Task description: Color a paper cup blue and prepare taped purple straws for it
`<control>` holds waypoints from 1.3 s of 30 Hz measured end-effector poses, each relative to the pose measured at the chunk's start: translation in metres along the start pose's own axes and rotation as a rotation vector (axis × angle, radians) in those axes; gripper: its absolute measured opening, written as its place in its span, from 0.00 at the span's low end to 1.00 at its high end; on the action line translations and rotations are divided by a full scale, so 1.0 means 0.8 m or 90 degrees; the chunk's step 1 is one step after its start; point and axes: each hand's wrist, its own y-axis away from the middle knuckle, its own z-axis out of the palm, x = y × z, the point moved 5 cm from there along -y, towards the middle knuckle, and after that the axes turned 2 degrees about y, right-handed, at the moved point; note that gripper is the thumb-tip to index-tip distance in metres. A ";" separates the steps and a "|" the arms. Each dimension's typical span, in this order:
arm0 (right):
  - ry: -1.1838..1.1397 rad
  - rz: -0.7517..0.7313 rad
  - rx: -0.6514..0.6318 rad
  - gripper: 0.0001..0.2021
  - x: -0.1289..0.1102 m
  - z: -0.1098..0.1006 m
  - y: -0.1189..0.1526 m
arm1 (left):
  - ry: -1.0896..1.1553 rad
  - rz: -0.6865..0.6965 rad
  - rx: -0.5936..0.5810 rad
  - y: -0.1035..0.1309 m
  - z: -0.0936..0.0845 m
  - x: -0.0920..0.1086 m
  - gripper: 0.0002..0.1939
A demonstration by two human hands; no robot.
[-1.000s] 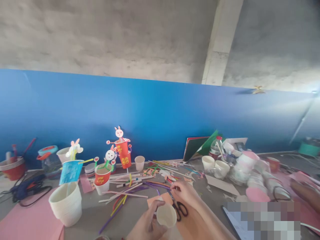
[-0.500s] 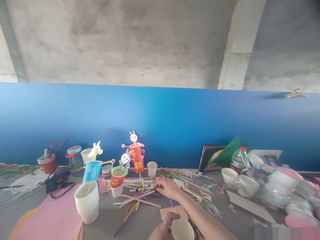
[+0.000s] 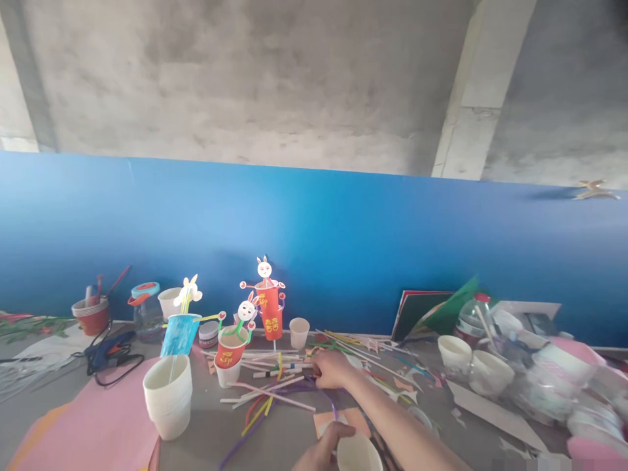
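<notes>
My left hand (image 3: 324, 448) is closed on a white paper cup (image 3: 360, 454) at the bottom edge, thumb along its side, the mouth facing up. Farther forward, my right hand (image 3: 331, 368) reaches over a spread of paper straws and thin strips with its fingers curled down. What its fingertips hold, if anything, is hidden. A purple strip (image 3: 330, 396) bends just below those fingers. Left of them lie a marker (image 3: 265, 374), white straws (image 3: 279, 358) and a yellow strip (image 3: 269, 404). An orange paper piece (image 3: 343, 418) lies behind the held cup.
Red cup figures with rabbit heads (image 3: 269, 314) and a blue cup figure (image 3: 180, 335) stand left of centre, near stacked white cups (image 3: 167, 399). Pink paper (image 3: 105, 418) covers the left front. Bagged cups (image 3: 559, 373) and a bottle (image 3: 473, 317) crowd the right.
My right hand has shifted slightly right and its fingers have curled down among the strips. My left hand keeps hold of the cup. The view has tilted a little.
</notes>
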 end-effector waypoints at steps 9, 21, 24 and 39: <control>-0.104 -0.038 0.116 0.13 0.010 -0.004 0.007 | -0.001 -0.029 0.003 -0.001 -0.001 -0.005 0.31; -0.203 -0.102 0.302 0.10 0.004 -0.042 0.021 | -0.003 -0.021 -0.007 -0.005 0.001 -0.008 0.32; -0.210 -0.073 0.347 0.10 0.011 -0.058 0.028 | -0.009 -0.017 -0.008 -0.010 0.004 -0.008 0.36; -0.172 -0.053 0.278 0.12 0.016 -0.050 0.034 | 0.000 0.032 -0.003 -0.006 0.010 -0.002 0.37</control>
